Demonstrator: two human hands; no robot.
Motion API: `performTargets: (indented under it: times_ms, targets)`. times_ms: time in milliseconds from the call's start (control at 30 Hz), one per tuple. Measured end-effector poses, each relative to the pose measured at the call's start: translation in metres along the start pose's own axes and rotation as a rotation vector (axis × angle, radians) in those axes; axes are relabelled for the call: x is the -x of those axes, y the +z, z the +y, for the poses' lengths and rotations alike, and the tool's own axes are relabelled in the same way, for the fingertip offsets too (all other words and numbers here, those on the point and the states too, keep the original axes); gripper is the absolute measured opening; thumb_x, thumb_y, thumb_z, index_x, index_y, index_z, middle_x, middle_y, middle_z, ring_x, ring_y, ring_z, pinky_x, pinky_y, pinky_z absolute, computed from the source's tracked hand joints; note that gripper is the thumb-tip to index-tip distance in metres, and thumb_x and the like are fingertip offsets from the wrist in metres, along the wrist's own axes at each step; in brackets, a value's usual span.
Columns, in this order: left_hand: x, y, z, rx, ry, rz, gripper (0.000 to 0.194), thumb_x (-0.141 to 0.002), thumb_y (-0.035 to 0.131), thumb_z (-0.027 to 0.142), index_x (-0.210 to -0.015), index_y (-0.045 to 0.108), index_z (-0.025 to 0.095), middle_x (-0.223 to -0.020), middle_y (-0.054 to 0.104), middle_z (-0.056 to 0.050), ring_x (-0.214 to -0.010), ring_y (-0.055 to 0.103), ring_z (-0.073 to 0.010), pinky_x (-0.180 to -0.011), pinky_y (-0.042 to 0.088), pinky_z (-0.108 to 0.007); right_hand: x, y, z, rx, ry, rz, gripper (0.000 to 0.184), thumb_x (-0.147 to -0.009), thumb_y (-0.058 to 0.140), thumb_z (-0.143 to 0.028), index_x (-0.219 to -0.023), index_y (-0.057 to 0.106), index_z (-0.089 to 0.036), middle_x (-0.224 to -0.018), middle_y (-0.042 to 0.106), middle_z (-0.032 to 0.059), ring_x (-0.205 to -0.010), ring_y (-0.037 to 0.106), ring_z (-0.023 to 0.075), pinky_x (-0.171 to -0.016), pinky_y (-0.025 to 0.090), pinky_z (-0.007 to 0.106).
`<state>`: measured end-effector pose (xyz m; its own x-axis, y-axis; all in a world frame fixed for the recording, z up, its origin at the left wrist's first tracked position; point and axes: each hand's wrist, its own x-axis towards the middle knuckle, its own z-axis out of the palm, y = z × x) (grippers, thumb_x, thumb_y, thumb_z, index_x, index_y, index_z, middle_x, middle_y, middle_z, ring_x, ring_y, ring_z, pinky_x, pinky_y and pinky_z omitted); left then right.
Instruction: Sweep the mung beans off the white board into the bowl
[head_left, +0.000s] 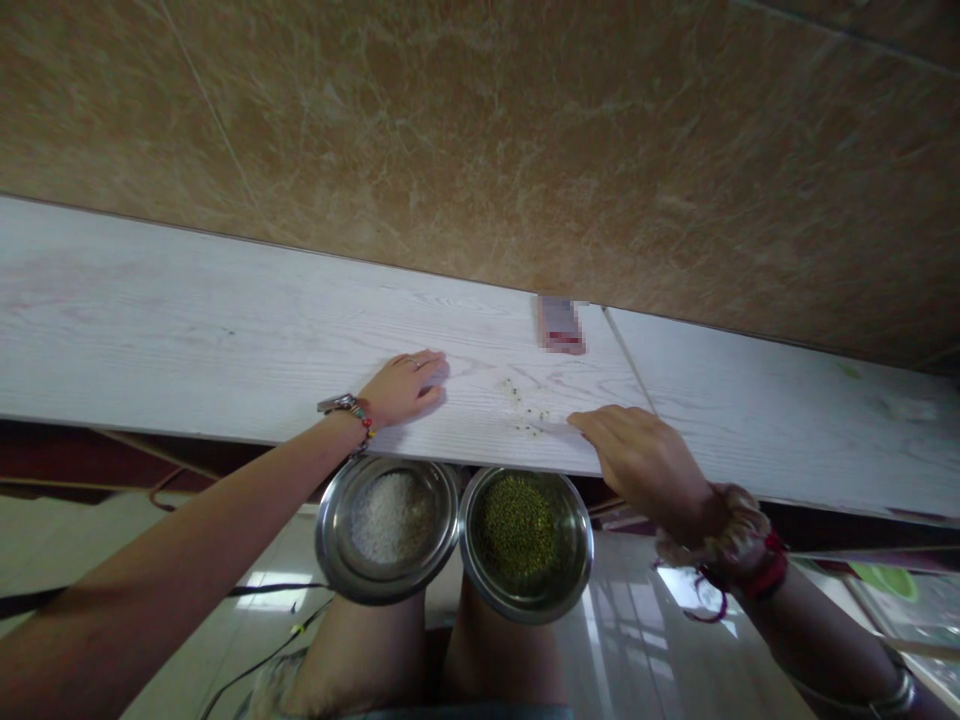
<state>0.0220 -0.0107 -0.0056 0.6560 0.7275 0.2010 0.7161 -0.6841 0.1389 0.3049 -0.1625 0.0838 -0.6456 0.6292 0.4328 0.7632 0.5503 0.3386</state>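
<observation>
Two arms (202,555) (817,625) extend two hands (401,390) (645,455) beyond two bowls (334,545) (576,545).

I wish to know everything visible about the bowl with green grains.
The bowl is round, silvery, shiny, apparently steel, with a smooth rim. Small green grains partly fill it, leaving bare wall at its right. It sits open side up, apparently on the person's right leg, by the near edge of the tabletop. Its left rim touches or nearly touches the other bowl. Neither the left hand nor right hand touches it.
</observation>
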Motion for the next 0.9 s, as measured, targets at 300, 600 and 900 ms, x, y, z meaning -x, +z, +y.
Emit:
performTargets:
  times_ms: [300,600,900]
  targets:
    - [0.000,0.000,0.000,0.002,-0.002,0.003,0.043,-0.088,0.036,0.035,-0.124,0.053,0.019,-0.140,0.051,-0.009,-0.129,0.045,-0.0247,-0.106,0.037,-0.042,-0.003,-0.010,-0.008,-0.054,-0.032,0.013,0.034,-0.079,0.036,0.002,-0.091,0.064,-0.012,-0.076,0.070,0.0069,-0.067,0.059,0.0156,-0.060,0.046,0.028]
    - [0.000,-0.001,0.000,0.025,-0.002,0.001,0.042,-0.088,0.037,0.035,-0.125,0.052,0.022,-0.139,0.051,-0.007,-0.128,0.045,-0.0255,-0.107,0.036,-0.044,0.002,-0.018,-0.015,-0.116,-0.032,-0.052,0.031,-0.084,0.036,-0.001,-0.087,0.065,-0.014,-0.075,0.068,0.0064,-0.064,0.057,0.0151,-0.059,0.045,0.029]
    - [-0.001,-0.002,0.001,0.023,-0.012,-0.015,0.044,-0.087,0.036,0.035,-0.125,0.052,0.019,-0.140,0.050,-0.009,-0.129,0.044,-0.0260,-0.107,0.036,-0.044,0.012,-0.031,-0.017,-0.114,0.000,-0.044,0.028,-0.090,0.036,-0.007,-0.089,0.064,-0.011,-0.076,0.068,0.0087,-0.065,0.057,0.0165,-0.059,0.046,0.029]
